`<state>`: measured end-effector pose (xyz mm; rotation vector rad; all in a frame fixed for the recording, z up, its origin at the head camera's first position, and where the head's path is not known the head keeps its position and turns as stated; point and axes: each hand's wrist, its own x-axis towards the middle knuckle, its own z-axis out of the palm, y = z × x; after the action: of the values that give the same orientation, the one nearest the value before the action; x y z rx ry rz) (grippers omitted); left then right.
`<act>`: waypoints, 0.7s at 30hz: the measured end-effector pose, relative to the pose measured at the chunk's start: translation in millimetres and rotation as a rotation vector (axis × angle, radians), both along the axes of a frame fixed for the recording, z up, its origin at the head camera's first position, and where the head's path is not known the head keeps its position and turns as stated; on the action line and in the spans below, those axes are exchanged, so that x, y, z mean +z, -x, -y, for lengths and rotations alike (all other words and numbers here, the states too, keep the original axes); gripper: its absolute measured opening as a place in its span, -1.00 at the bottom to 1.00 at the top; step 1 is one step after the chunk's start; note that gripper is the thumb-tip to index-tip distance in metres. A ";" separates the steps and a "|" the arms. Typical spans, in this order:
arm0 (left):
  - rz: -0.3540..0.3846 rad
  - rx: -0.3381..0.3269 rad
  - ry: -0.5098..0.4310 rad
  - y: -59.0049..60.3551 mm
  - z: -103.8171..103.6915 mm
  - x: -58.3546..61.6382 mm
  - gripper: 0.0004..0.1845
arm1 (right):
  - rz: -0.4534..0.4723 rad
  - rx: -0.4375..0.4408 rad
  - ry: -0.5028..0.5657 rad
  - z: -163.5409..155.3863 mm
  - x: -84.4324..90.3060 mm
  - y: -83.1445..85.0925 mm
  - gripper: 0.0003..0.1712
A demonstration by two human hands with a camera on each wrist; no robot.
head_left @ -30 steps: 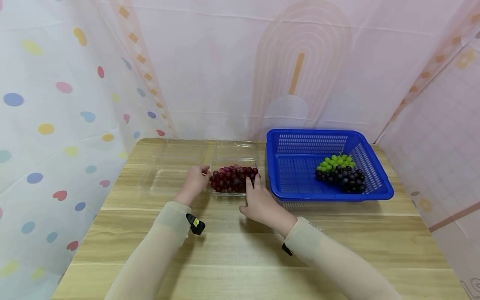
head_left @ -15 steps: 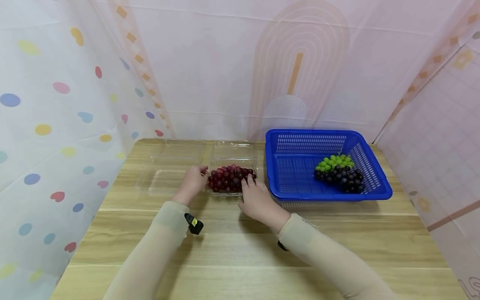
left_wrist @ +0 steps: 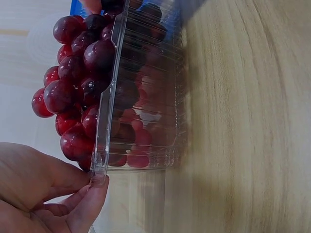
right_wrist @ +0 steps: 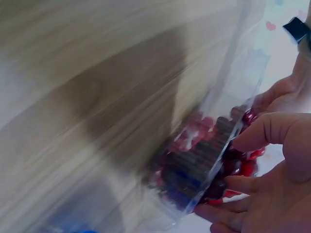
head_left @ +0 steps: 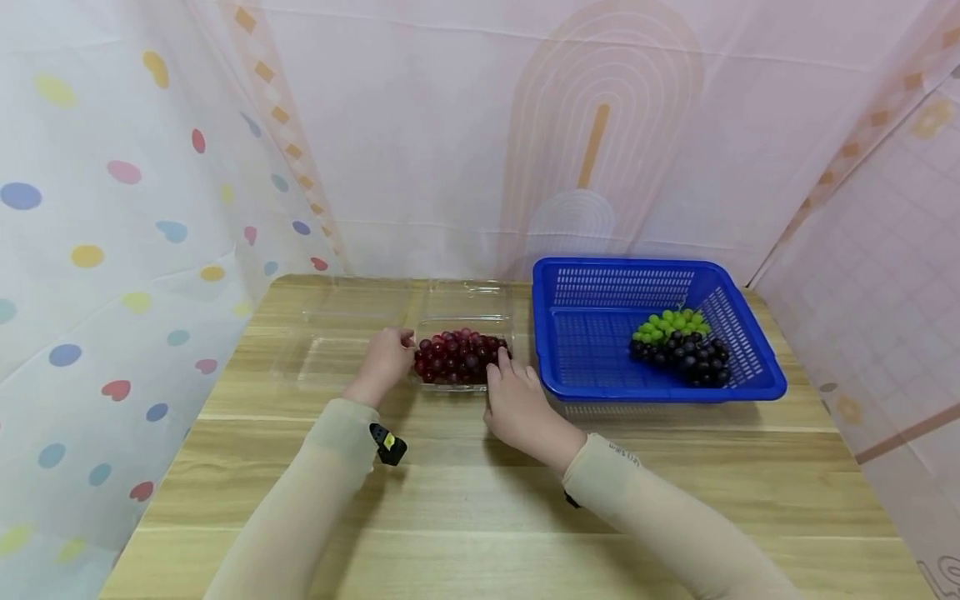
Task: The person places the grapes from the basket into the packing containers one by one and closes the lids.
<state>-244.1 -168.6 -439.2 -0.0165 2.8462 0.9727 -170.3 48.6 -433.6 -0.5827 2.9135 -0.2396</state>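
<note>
— What's new on the counter (head_left: 480,500)?
— The right hand (head_left: 517,404) has slid left, fingers curled on the clear tray (head_left: 465,379) of red grapes (head_left: 459,357); the left hand (head_left: 386,360) pinches its left rim, suggesting repositioning.

Light wood-grain counter (head_left: 480,500). Resting directly on it: a clear plastic box (head_left: 465,354) filled with red grapes, a second clear plastic tray (head_left: 330,350) just to its left, and a blue perforated basket (head_left: 600,333) on the right side.
</note>
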 end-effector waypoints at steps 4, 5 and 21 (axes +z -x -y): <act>-0.009 0.002 0.002 -1.4 -0.1 1.2 -0.57 | -0.006 0.002 0.023 3.2 2.0 -4.7 -0.14; -0.011 0.002 0.002 -1.8 0.0 1.3 -0.57 | -0.009 -0.002 0.028 3.8 2.2 -5.4 -0.12; -0.015 0.013 -0.019 -1.9 0.2 0.0 -0.57 | -0.029 0.036 -0.011 1.9 -1.6 -1.3 -0.20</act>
<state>-242.2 -168.8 -439.2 -0.0260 2.8535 1.0065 -169.0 46.7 -435.2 -0.6420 2.9266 -0.2119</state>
